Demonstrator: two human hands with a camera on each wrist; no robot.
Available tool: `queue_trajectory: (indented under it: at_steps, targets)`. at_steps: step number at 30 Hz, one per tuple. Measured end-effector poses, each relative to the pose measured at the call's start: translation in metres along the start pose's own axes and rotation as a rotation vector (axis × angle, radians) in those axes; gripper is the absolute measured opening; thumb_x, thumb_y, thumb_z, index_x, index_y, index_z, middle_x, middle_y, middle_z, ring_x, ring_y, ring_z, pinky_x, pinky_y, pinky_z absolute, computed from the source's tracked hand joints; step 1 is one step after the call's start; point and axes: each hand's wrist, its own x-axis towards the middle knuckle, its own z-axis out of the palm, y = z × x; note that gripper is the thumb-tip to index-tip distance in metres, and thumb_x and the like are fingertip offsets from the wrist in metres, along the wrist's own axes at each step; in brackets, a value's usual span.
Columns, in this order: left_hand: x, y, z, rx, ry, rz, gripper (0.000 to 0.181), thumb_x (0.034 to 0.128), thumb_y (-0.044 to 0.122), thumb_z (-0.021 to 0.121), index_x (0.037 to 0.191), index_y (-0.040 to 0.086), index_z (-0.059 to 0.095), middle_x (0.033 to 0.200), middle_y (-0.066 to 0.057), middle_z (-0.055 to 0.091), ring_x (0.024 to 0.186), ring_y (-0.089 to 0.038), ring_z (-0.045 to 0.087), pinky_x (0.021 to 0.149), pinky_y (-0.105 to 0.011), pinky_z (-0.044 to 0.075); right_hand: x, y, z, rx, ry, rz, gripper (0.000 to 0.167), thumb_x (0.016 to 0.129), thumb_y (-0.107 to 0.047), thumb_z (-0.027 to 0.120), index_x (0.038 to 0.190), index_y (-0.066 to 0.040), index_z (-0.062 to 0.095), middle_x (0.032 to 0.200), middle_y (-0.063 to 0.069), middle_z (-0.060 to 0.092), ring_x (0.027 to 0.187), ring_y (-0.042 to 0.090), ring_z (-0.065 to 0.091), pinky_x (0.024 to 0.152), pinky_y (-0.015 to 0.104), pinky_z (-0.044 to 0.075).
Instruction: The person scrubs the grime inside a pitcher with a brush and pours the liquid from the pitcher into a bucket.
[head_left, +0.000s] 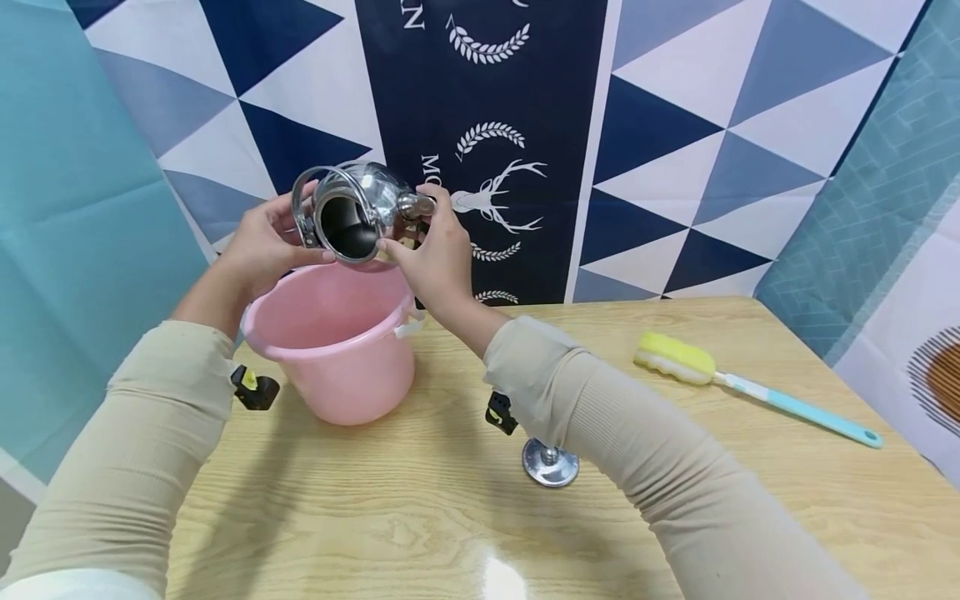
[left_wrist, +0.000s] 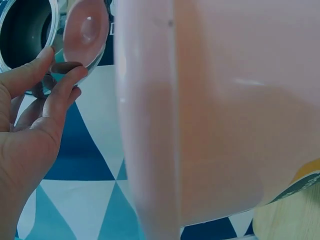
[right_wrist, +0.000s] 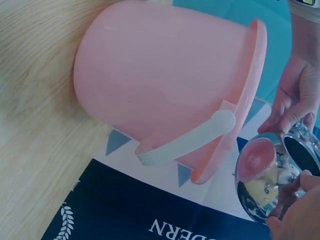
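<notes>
A shiny metal kettle (head_left: 384, 188) is held up by both hands above the far rim of a pink bucket (head_left: 352, 379). It is tipped so its dark round opening faces me, with the looped handle at the left. My left hand (head_left: 264, 242) grips the kettle's left side, thumb at the opening's rim. The right hand (head_left: 438, 262) holds it at the spout side, its thumb also near the rim. In the left wrist view, the left hand (left_wrist: 42, 117) has its fingertips against the kettle's shiny body, which mirrors the bucket. The kettle's base is hidden.
A round metal lid (head_left: 551, 463) with a knob lies on the wooden table (head_left: 360, 508), partly covered by the right sleeve. At the right lies a yellow-and-white sponge brush (head_left: 675, 358) with a blue handle. A patterned cloth (head_left: 667, 158) hangs behind the table.
</notes>
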Motion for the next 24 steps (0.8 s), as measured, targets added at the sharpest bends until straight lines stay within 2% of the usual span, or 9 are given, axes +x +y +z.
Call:
queue_trajectory:
  at_steps: [8, 13, 19, 24]
  targets:
    - [-0.0012, -0.0009, 0.0024, -0.019, 0.025, 0.007, 0.093, 0.0774, 0.000, 0.081, 0.150, 0.036, 0.036, 0.145, -0.006, 0.048, 0.129, -0.025, 0.049, 0.096, -0.026, 0.051, 0.0011, 0.0025, 0.0016, 0.039, 0.006, 0.006, 0.073, 0.072, -0.009, 0.088, 0.132, -0.006, 0.046, 0.112, 0.011, 0.067, 0.102, 0.018, 0.065, 0.085, 0.020, 0.055]
    - [-0.0023, -0.0018, 0.0029, -0.020, 0.039, 0.021, 0.093, 0.0779, -0.001, 0.080, 0.150, 0.036, 0.036, 0.145, -0.007, 0.049, 0.128, -0.026, 0.051, 0.094, -0.023, 0.051, 0.0010, 0.0016, 0.0037, 0.059, 0.017, 0.034, 0.074, 0.071, -0.008, 0.088, 0.132, -0.007, 0.046, 0.113, 0.012, 0.067, 0.100, 0.019, 0.066, 0.086, 0.022, 0.055]
    - [-0.0030, -0.0015, 0.0061, -0.065, 0.059, 0.024, 0.094, 0.0768, -0.005, 0.079, 0.150, 0.035, 0.037, 0.146, -0.007, 0.048, 0.129, -0.027, 0.049, 0.092, -0.023, 0.052, 0.0014, -0.0001, 0.0035, 0.062, 0.013, 0.042, 0.074, 0.072, -0.006, 0.088, 0.133, -0.007, 0.046, 0.114, 0.012, 0.067, 0.100, 0.018, 0.065, 0.085, 0.017, 0.054]
    - [-0.0036, -0.0019, 0.0078, -0.100, 0.065, 0.045, 0.094, 0.0773, -0.008, 0.078, 0.150, 0.035, 0.036, 0.149, -0.005, 0.044, 0.132, -0.027, 0.046, 0.093, -0.024, 0.051, 0.0025, -0.0011, 0.0025, 0.035, 0.001, 0.038, 0.074, 0.072, -0.008, 0.087, 0.133, -0.009, 0.045, 0.117, 0.012, 0.067, 0.100, 0.018, 0.066, 0.086, 0.019, 0.054]
